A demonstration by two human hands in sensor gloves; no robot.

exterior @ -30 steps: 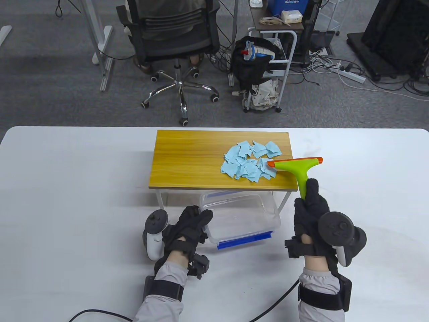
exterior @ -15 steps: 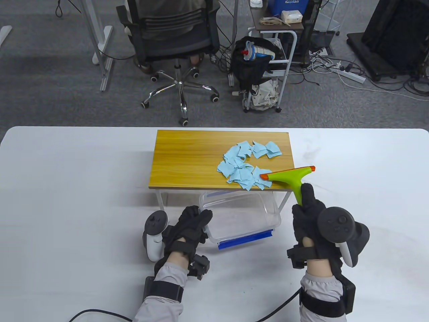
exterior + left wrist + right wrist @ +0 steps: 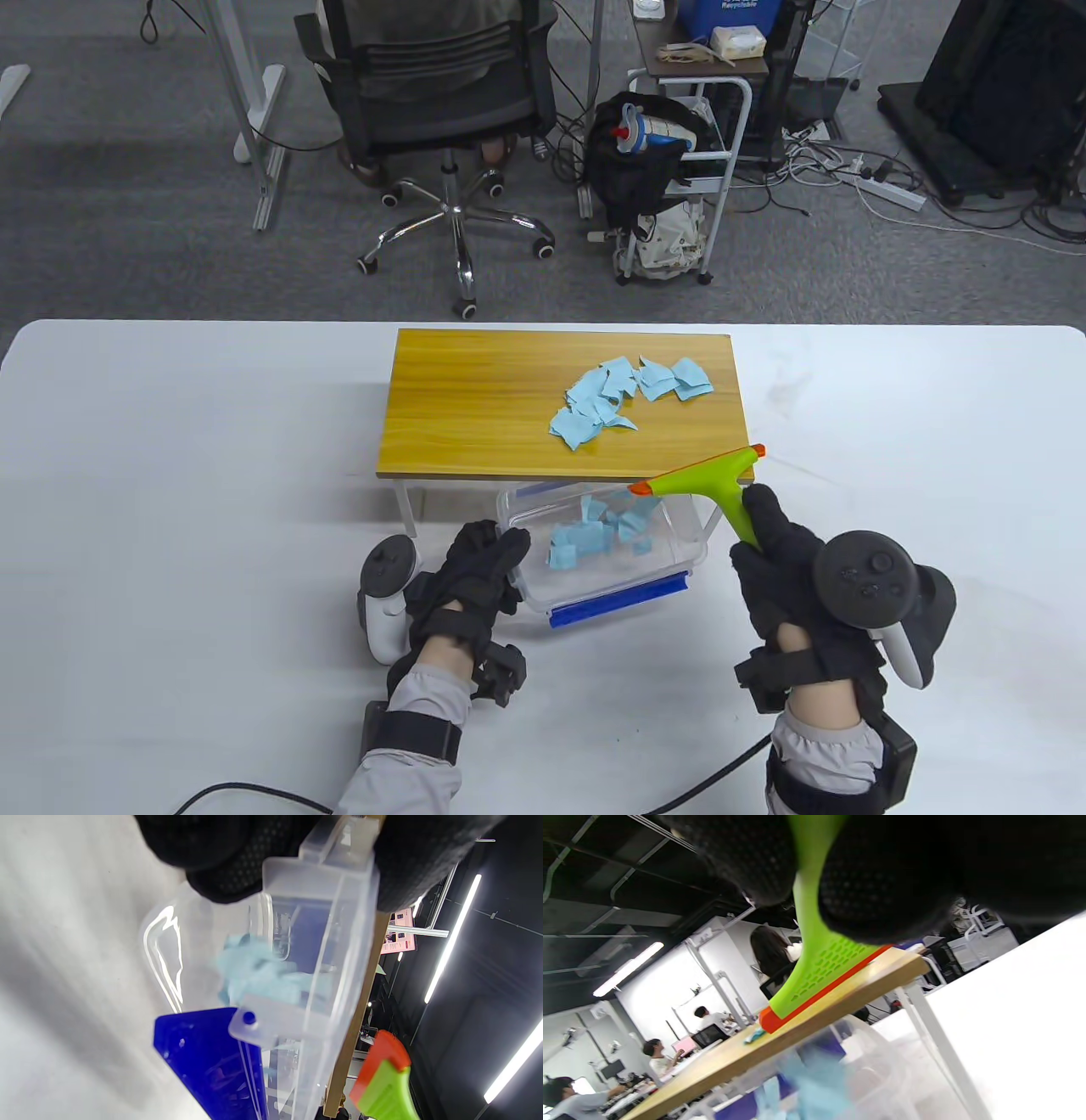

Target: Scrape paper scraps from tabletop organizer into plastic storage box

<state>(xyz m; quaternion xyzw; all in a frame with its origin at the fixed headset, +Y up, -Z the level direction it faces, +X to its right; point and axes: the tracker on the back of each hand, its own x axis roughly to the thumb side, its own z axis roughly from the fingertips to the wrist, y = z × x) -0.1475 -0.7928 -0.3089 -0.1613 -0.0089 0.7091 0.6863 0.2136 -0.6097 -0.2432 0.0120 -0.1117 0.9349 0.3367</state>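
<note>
A wooden tabletop organizer (image 3: 475, 399) on white legs holds a patch of light blue paper scraps (image 3: 624, 395) on its right half. A clear plastic storage box (image 3: 670, 552) with blue clips stands under its front edge; several blue scraps (image 3: 594, 531) lie and fall inside it, also seen in the left wrist view (image 3: 258, 976). My right hand (image 3: 785, 552) grips the handle of a green squeegee (image 3: 704, 484) with an orange blade, held at the organizer's front right edge (image 3: 818, 980). My left hand (image 3: 479, 573) holds the box's left end.
The white table (image 3: 170, 475) carries the organizer and box. Beyond its far edge stand an office chair (image 3: 441, 110), a small cart (image 3: 704, 127) with bags, and floor cables. Glove cables trail off the near table edge.
My right hand pulled the squeegee toward me across the organizer, sweeping the nearer scraps off the front edge into the box. The left hand stayed on the box.
</note>
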